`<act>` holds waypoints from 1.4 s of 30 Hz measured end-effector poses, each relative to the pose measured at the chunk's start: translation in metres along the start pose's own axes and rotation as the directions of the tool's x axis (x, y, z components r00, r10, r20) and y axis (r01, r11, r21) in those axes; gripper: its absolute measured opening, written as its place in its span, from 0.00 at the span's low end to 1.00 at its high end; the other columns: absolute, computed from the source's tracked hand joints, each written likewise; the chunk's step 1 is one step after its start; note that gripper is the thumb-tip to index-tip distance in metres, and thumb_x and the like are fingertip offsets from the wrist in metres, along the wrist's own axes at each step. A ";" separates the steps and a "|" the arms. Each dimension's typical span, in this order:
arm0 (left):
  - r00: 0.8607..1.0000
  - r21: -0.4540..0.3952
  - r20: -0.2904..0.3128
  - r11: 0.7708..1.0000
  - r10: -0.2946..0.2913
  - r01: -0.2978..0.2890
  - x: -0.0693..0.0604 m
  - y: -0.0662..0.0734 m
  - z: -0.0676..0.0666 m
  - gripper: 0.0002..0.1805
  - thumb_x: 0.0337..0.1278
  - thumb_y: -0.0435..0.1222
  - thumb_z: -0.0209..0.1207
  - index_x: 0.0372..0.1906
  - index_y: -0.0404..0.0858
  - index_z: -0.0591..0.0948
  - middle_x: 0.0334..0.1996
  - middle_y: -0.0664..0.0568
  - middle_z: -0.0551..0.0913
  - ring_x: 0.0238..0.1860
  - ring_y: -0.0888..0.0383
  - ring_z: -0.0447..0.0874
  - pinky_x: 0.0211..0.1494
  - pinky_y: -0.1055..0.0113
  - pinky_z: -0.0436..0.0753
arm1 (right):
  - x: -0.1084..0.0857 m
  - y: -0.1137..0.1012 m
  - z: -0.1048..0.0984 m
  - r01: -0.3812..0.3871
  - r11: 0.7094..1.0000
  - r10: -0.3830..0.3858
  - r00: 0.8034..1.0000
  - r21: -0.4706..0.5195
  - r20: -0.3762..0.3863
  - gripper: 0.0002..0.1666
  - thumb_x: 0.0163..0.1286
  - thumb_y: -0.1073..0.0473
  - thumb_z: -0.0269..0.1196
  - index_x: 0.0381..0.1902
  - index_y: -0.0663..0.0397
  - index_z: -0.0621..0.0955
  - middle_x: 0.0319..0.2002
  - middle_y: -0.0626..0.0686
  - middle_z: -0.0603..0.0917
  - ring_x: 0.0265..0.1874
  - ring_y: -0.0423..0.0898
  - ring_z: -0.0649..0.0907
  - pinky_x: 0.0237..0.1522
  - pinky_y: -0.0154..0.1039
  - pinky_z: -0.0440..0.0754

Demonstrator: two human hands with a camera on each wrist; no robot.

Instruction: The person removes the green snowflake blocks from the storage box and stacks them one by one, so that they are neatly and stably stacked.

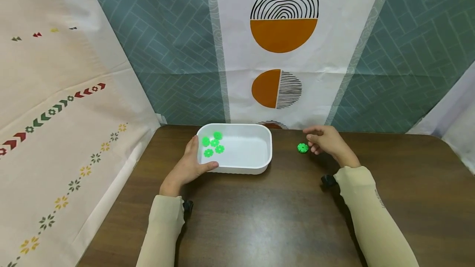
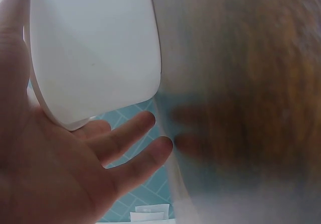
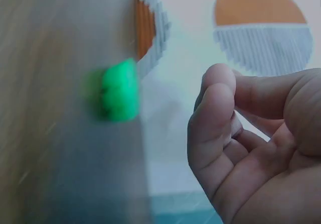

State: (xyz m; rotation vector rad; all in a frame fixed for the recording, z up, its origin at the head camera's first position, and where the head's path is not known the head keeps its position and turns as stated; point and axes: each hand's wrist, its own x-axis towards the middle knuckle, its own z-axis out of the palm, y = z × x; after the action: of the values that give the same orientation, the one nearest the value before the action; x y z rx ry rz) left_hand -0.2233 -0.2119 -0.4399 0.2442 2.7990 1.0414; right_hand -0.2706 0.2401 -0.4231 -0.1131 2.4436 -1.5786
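Note:
A white rectangular tray [image 1: 246, 147] stands on the table near the back edge, with several small green flower-shaped discs [image 1: 215, 143] lying in its left part. My left hand [image 1: 190, 165] holds the tray's left end, thumb over the front rim; in the left wrist view two fingers extend below the tray wall [image 2: 95, 48]. To the tray's right sits a short green stack [image 1: 302, 148] of notched discs, blurred in the right wrist view. My right hand [image 1: 327, 140] hovers just beside this stack, apart from it, fingers loosely bent. Nothing shows between its thumb and forefinger.
The brown wooden table [image 1: 256, 213] runs back to a hanging patterned cloth [image 1: 178, 52] close behind the tray. Another embroidered pale cloth [image 1: 67, 135] hangs along the left side. Dark wrist cameras [image 1: 328, 181] sit beneath the sleeves.

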 end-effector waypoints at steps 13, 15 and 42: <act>1.000 -0.014 -0.007 1.000 -0.020 0.020 -0.001 -0.002 -0.005 0.73 0.49 0.65 0.69 0.80 0.40 0.30 0.80 0.42 0.33 0.74 0.39 0.52 0.71 0.43 0.62 | 0.013 -0.084 0.040 0.198 0.979 -0.194 0.979 -0.053 0.070 0.14 0.78 0.60 0.59 0.54 0.63 0.81 0.30 0.62 0.81 0.23 0.53 0.81 0.29 0.46 0.85; 1.000 -0.014 -0.010 1.000 -0.016 0.016 -0.001 -0.001 -0.006 0.73 0.49 0.64 0.69 0.80 0.39 0.30 0.80 0.41 0.34 0.75 0.39 0.52 0.72 0.43 0.62 | 0.018 -0.095 0.048 0.225 0.972 -0.218 0.971 -0.072 0.094 0.13 0.77 0.60 0.60 0.53 0.62 0.81 0.30 0.62 0.81 0.24 0.54 0.81 0.29 0.48 0.85; 1.000 -0.009 0.000 1.000 -0.028 0.028 -0.002 0.004 0.001 0.73 0.50 0.64 0.70 0.81 0.38 0.32 0.81 0.42 0.34 0.76 0.41 0.51 0.73 0.48 0.61 | 0.110 -0.130 0.196 0.287 0.791 -0.004 0.886 -0.541 0.464 0.10 0.72 0.57 0.66 0.44 0.57 0.85 0.25 0.53 0.79 0.20 0.48 0.81 0.28 0.41 0.84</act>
State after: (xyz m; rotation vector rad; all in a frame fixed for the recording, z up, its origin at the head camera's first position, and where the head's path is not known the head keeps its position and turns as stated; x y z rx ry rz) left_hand -0.2208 -0.2086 -0.4373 0.2027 2.7891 1.0477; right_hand -0.3391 -0.0089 -0.3984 -0.7089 2.4814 -0.6402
